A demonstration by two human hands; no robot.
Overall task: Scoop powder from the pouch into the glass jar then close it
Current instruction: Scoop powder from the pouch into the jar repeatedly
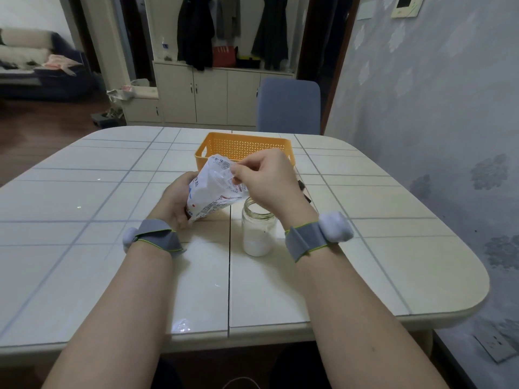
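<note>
A white printed pouch stands tilted at the middle of the table, its top leaning right. My left hand grips its lower left side. My right hand pinches the pouch's upper right edge with thumb and fingers; whether a scoop is in it is hidden. Just below my right hand, an open glass jar stands upright on the table, partly filled with white powder. No lid is visible on the jar.
An orange perforated basket sits behind the pouch. A small dark object lies on the table right of my right hand. A blue chair stands at the far side. The wall runs along the right edge of the tiled table.
</note>
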